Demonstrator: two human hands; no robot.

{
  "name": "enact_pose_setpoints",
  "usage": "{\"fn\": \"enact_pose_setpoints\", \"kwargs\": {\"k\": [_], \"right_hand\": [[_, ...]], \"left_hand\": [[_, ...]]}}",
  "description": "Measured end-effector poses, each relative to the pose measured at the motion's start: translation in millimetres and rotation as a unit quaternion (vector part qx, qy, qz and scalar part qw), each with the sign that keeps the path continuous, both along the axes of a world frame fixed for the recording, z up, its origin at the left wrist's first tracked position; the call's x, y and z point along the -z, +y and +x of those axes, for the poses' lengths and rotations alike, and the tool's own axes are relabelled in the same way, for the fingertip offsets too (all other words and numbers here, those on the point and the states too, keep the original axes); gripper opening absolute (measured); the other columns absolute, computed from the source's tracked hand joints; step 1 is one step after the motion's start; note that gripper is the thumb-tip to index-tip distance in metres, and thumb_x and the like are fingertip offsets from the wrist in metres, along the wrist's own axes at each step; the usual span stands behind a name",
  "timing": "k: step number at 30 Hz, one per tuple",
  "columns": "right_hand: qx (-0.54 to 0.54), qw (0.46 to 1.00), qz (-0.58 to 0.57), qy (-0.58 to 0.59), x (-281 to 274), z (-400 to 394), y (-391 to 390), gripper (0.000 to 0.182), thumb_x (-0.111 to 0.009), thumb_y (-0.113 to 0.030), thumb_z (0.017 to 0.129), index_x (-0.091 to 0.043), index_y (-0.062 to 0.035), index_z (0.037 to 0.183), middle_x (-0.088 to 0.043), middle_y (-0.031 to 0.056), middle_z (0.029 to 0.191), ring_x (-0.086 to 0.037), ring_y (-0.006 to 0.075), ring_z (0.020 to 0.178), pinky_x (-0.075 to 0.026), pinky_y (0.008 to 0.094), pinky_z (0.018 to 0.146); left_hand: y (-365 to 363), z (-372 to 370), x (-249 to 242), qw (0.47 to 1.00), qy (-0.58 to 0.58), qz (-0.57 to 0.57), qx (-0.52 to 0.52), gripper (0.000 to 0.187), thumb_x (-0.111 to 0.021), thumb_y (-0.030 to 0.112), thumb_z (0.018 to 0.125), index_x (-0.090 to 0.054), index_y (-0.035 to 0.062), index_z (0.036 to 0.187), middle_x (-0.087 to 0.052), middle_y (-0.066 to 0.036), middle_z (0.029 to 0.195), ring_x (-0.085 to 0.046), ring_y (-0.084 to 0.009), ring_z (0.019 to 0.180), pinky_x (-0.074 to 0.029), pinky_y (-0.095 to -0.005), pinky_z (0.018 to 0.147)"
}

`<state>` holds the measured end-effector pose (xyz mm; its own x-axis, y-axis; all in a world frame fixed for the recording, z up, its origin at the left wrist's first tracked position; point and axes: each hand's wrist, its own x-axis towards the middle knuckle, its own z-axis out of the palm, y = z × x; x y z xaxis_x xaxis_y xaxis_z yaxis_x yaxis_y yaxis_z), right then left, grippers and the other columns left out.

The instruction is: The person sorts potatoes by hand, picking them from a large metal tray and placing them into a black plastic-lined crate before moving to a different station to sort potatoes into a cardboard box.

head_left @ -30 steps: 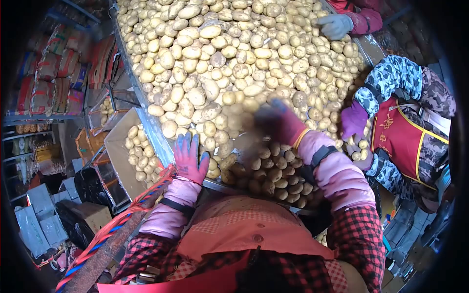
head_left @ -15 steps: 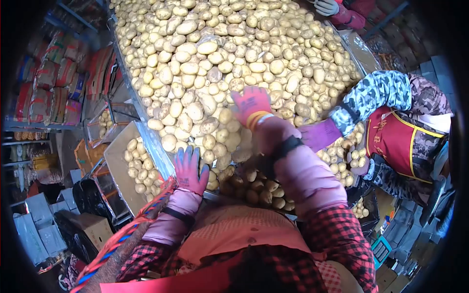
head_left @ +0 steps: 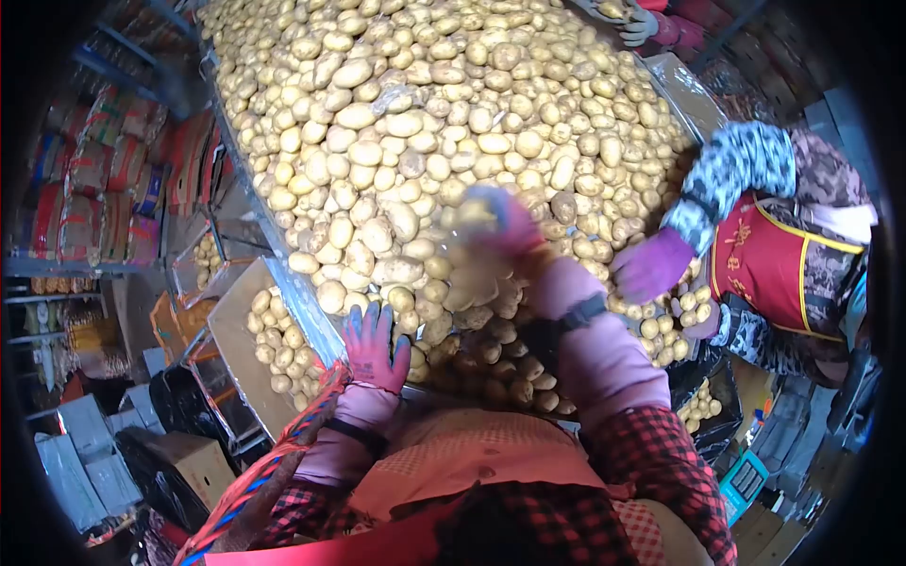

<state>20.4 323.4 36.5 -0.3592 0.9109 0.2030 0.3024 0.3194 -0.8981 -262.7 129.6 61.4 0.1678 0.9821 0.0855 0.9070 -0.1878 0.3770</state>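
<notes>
A broad heap of potatoes (head_left: 377, 151) covers the sorting table. My left hand (head_left: 376, 354), in a pink glove with bluish fingertips, lies with fingers spread on the potatoes by the table's metal edge (head_left: 307, 307). My right hand (head_left: 514, 226), also gloved, is over the middle of the heap and smeared by motion. A pale, potato-like shape shows at its fingers, but whether they grip it cannot be made out. Shaded potatoes (head_left: 495, 363) lie between my arms, close to my apron (head_left: 472, 448).
At the right, a co-worker's purple-gloved hand (head_left: 653, 266) is over the heap; their other hand is near several potatoes. Another person's gloved hand (head_left: 639, 28) is at the far right. A carton (head_left: 236, 316) with potatoes adjoins the left edge. A red-blue rope (head_left: 269, 462) runs beside my left arm.
My right hand has moved slightly right and down across the heap, its fingers now blurred. My left hand stays spread. The co-worker's purple glove has shifted right, away from my right forearm.
</notes>
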Motion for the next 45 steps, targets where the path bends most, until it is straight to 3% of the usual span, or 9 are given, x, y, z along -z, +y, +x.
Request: {"fn": "enact_pose_setpoints", "kwargs": {"k": [4,9,13,16,20,24,30,36,45], "right_hand": [[0.204,0.853,-0.259,0.405,-64.1,35.5,25.4,0.031,-0.065,-0.027,0.094,-0.059,-0.0068,0.117,-0.063,0.0098,0.111,-0.064,0.0197,0.096,-0.055,0.0322,0.080],[0.186,0.927,-0.109,-0.306,-18.9,18.7,123.3,0.061,-0.067,-0.034,0.079,-0.056,-0.0072,0.133,-0.067,0.0225,0.111,-0.065,0.0300,0.107,-0.051,0.0370,0.089],[0.183,0.876,-0.087,-0.438,-46.6,-9.3,117.3,0.067,-0.070,-0.041,0.077,-0.056,-0.0019,0.129,-0.065,0.0250,0.114,-0.063,0.0376,0.107,-0.050,0.0393,0.092],[0.042,0.930,-0.121,-0.343,-42.6,19.6,120.4,0.062,-0.072,-0.042,0.080,-0.059,-0.0013,0.124,-0.068,0.0183,0.109,-0.067,0.0315,0.097,-0.052,0.0402,0.082],[-0.026,0.862,-0.338,0.378,-74.7,35.9,17.5,0.044,-0.063,-0.035,0.094,-0.057,-0.0007,0.121,-0.064,0.0062,0.108,-0.061,0.0129,0.092,-0.051,0.0248,0.076],[0.145,0.987,0.041,0.048,-75.1,32.3,-62.8,0.039,-0.063,-0.035,0.093,-0.062,-0.0101,0.122,-0.066,0.0091,0.116,-0.059,0.0202,0.114,-0.046,0.0398,0.091],[-0.061,0.636,-0.305,0.706,-125.7,51.3,-156.9,0.056,-0.051,-0.056,0.093,-0.056,-0.0170,0.133,-0.058,0.0121,0.131,-0.054,0.0292,0.123,-0.043,0.0524,0.099],[0.210,0.837,-0.277,0.423,-71.7,79.6,-328.4,0.042,-0.047,-0.052,0.099,-0.061,-0.0128,0.095,-0.059,-0.0002,0.084,-0.053,0.0081,0.065,-0.042,0.0216,0.056],[0.535,0.674,-0.222,0.459,-89.4,103.6,-553.9,0.056,-0.046,-0.056,0.099,-0.057,-0.0064,0.122,-0.067,0.0076,0.091,-0.055,0.0108,0.057,-0.044,0.0254,0.049]], "left_hand": [[-4.0,1.0,4.9,1.000,0.008,-0.008,-0.006,0.062,-0.061,0.034,0.086,-0.047,0.0064,0.140,-0.045,-0.021,0.143,-0.032,-0.0480,0.136,-0.019,-0.0627,0.112],[-2.2,-3.9,18.0,1.000,0.018,0.006,-0.005,0.061,-0.063,0.034,0.084,-0.050,0.0083,0.138,-0.047,-0.019,0.140,-0.036,-0.0469,0.133,-0.023,-0.0624,0.111],[0.2,-5.0,12.1,0.999,0.034,-0.005,-0.010,0.060,-0.064,0.034,0.084,-0.052,0.0077,0.136,-0.048,-0.019,0.139,-0.037,-0.0473,0.132,-0.025,-0.0622,0.110],[-1.9,2.9,2.7,1.000,0.020,0.005,-0.012,0.058,-0.062,0.031,0.085,-0.051,0.0064,0.136,-0.048,-0.020,0.139,-0.035,-0.0478,0.134,-0.023,-0.0616,0.111],[-1.7,2.9,-3.3,1.000,0.009,0.010,-0.006,0.058,-0.061,0.030,0.085,-0.050,0.0059,0.137,-0.047,-0.020,0.140,-0.032,-0.0480,0.135,-0.021,-0.0616,0.112],[-6.9,4.3,8.2,1.000,0.006,0.030,-0.003,0.056,-0.059,0.029,0.086,-0.051,0.0061,0.136,-0.049,-0.020,0.138,-0.031,-0.0480,0.136,-0.021,-0.0615,0.112],[-9.8,0.1,13.1,0.996,0.026,0.075,0.031,0.047,-0.058,0.023,0.087,-0.054,0.0023,0.129,-0.054,-0.023,0.130,-0.035,-0.0477,0.133,-0.025,-0.0568,0.111],[-18.2,-1.9,11.6,0.998,0.042,-0.014,0.053,0.052,-0.042,0.033,0.101,-0.045,0.0007,0.142,-0.042,-0.023,0.147,-0.022,-0.0484,0.142,-0.014,-0.0583,0.116],[-13.1,-9.2,28.7,0.996,0.060,0.023,0.059,0.051,-0.037,0.036,0.102,-0.045,0.0048,0.142,-0.043,-0.018,0.147,-0.021,-0.0471,0.143,-0.016,-0.0575,0.115]]}}
